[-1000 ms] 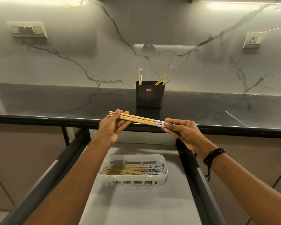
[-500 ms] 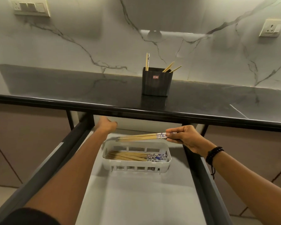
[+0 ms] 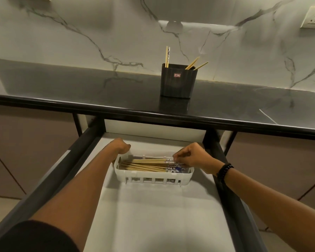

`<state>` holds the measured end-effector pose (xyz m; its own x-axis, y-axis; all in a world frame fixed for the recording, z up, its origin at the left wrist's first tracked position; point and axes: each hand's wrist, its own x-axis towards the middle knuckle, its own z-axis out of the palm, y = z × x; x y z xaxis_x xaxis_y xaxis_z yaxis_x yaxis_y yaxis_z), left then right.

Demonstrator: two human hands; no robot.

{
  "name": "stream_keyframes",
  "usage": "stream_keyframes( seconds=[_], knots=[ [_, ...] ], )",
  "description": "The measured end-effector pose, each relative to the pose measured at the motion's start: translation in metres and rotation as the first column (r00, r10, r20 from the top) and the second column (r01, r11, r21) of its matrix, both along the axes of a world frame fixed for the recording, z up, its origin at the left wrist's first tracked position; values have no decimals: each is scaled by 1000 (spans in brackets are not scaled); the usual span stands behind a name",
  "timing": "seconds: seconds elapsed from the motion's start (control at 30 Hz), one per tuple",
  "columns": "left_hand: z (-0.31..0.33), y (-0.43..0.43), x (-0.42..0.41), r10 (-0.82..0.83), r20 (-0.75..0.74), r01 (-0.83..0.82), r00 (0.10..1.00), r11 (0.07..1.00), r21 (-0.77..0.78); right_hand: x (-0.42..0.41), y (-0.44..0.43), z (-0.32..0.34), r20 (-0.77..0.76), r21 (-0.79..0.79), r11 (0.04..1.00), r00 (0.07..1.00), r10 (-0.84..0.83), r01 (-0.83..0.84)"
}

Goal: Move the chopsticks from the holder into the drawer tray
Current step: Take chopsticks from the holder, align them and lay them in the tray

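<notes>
Here the right hand point(image 3: 191, 157) fingers pinch chopsticks point(image 3: 149, 160) over the tray point(image 3: 153, 176); left hand point(image 3: 121, 148) fisted.

— What colours are there?
— The holder point(image 3: 178, 81) is black with a small red label. The chopsticks point(image 3: 145, 165) are pale wood, with blue and white pattern at one end.
— And the tray point(image 3: 153, 177)?
— White. The counter point(image 3: 80, 91) is glossy black, the wall point(image 3: 98, 33) white marble with grey veins.

You've got four chopsticks point(image 3: 167, 57) standing in one holder point(image 3: 178, 82) at twelve o'clock. One tray point(image 3: 153, 176) sits below; its pile is too bunched to count.
</notes>
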<state>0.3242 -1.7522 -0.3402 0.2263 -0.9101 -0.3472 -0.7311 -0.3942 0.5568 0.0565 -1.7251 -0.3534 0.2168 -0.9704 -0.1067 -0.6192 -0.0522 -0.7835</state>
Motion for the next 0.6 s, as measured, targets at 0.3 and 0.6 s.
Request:
stream_keyframes(
  seconds=[0.3, 0.6],
  knots=[
    [-3, -2, 2, -43, 73, 45, 996, 999, -18, 4, 0, 0, -296, -198, 972, 953, 62, -125],
    [58, 0, -32, -36, 351, 247, 936, 777, -579, 1, -11, 48, -5, -540, 839, 996, -89, 72]
  ],
)
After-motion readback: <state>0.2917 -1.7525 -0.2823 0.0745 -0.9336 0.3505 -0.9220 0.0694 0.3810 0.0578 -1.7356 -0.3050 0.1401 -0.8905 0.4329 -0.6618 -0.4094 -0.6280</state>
